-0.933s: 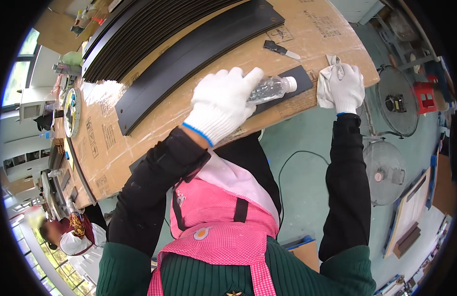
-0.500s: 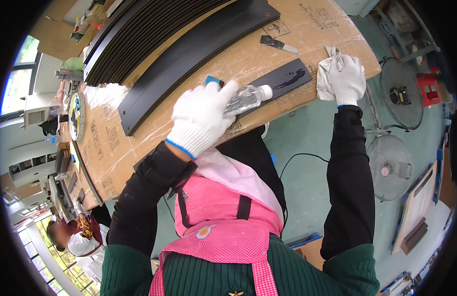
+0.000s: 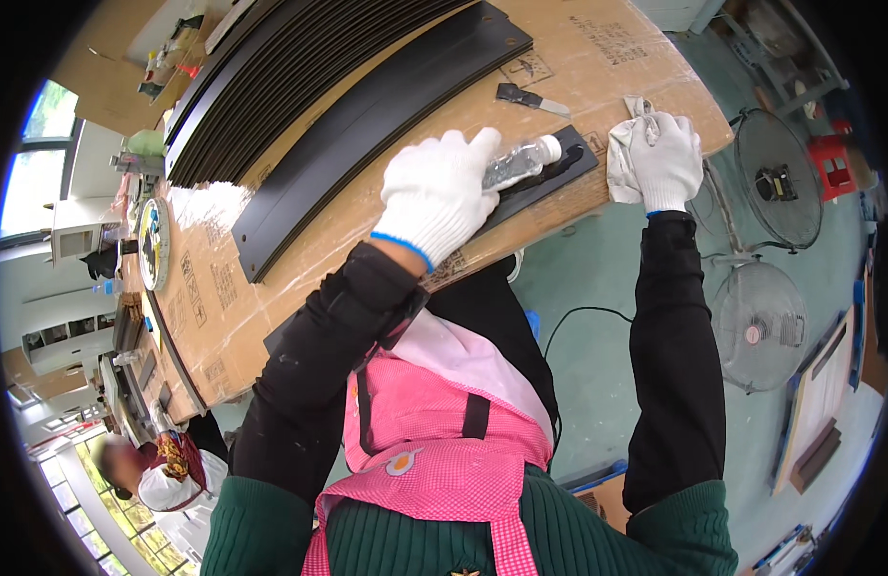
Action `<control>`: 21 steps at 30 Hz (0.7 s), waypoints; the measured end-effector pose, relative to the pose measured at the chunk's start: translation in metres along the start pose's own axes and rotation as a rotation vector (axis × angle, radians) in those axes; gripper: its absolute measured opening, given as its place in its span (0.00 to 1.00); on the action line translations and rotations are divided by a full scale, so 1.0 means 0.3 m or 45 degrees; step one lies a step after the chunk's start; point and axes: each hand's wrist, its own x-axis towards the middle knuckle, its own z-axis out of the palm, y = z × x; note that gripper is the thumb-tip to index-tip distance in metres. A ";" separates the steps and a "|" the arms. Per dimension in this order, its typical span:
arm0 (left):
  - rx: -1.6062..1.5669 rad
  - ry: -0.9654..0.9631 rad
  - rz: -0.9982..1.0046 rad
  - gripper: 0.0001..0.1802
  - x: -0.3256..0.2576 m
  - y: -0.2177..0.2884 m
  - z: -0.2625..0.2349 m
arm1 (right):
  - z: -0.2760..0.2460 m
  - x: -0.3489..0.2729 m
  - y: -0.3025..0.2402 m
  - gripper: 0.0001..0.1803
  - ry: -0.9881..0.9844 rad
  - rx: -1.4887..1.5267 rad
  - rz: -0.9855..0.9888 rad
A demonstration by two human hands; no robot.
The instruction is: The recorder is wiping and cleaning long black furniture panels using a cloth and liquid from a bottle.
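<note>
In a white knit glove, my left hand (image 3: 439, 192) is closed around a clear plastic bottle (image 3: 516, 164) with a white cap. The bottle is tilted low over a dark grey board (image 3: 549, 187) on the table, its cap pointing right. Wet, dark marks show on the board near the cap. My gloved right hand (image 3: 669, 158) grips a crumpled whitish cloth (image 3: 623, 163) at the table's right end, just past the board. A scraper-like blade with a dark wrapped handle (image 3: 532, 99) lies beyond the board.
Long dark boards (image 3: 386, 125) lie across the cardboard-covered table (image 3: 213, 317), with a tall stack of similar boards (image 3: 271, 86) behind. Two fans (image 3: 765, 326) and a red stool (image 3: 832, 165) stand on the floor at right. Another person (image 3: 180, 470) is at far left.
My left hand has moved right and slightly away from me with the bottle, whose cap is now further along the board. The right hand still holds the cloth, shifted slightly in the view.
</note>
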 end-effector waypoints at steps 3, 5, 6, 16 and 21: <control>0.028 0.001 0.037 0.26 0.047 0.011 -0.003 | -0.001 0.003 -0.001 0.18 0.004 0.004 0.014; 0.022 -0.003 0.046 0.26 0.041 0.013 -0.003 | -0.003 0.002 -0.002 0.18 0.008 0.012 0.026; 0.012 -0.007 0.052 0.25 0.037 0.020 -0.009 | 0.000 0.002 0.002 0.17 0.013 0.021 0.026; -0.253 -0.015 -0.055 0.30 -0.108 0.056 -0.029 | 0.007 -0.001 0.004 0.18 0.016 0.041 0.007; -0.748 0.363 -0.147 0.40 -0.316 -0.065 -0.051 | 0.026 0.002 0.027 0.18 0.027 0.038 -0.017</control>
